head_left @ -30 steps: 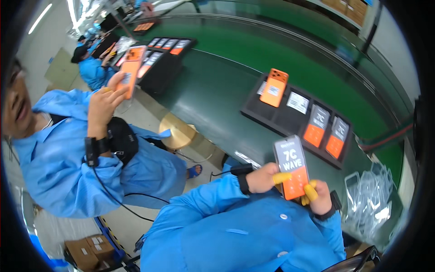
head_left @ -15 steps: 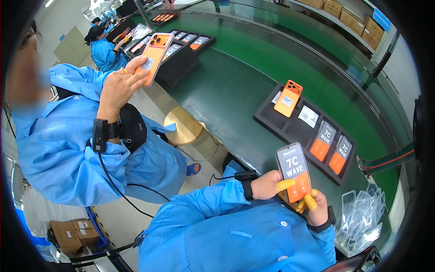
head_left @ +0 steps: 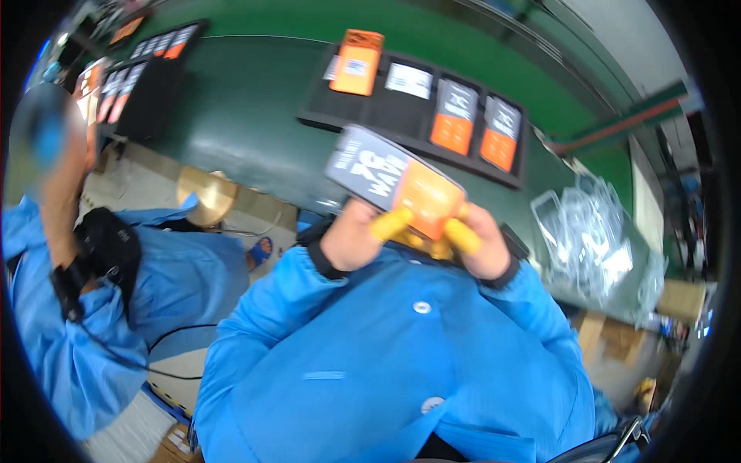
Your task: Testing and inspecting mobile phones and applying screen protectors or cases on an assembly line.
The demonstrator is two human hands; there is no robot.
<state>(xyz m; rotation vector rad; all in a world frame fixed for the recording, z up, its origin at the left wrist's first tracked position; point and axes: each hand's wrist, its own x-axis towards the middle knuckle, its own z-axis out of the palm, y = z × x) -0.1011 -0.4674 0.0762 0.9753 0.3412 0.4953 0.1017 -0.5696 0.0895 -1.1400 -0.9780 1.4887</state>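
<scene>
A smartphone (head_left: 394,179) with a grey and orange printed front lies tilted between my two hands, above the near edge of the green table. My left hand (head_left: 353,238), in yellow finger cots, grips its lower left edge with the thumb on the front. My right hand (head_left: 486,245), also with yellow finger cots, pinches the orange end, thumb on top. The other fingers are mostly hidden beneath the phone. Just beyond it sits a black foam tray (head_left: 324,116). In the tray are an orange phone (head_left: 356,63) showing its back and two phones (head_left: 454,116) with grey and orange fronts.
Clear plastic phone cases (head_left: 583,239) are piled on the table at the right. Another black tray (head_left: 158,96) with phones stands at far left. A co-worker (head_left: 69,301) in blue is at my left, beside a round wooden stool (head_left: 207,194).
The view has swung rightward. The phone has turned from nearly upright to slanting, its grey end now toward the upper left; both hands still hold it.
</scene>
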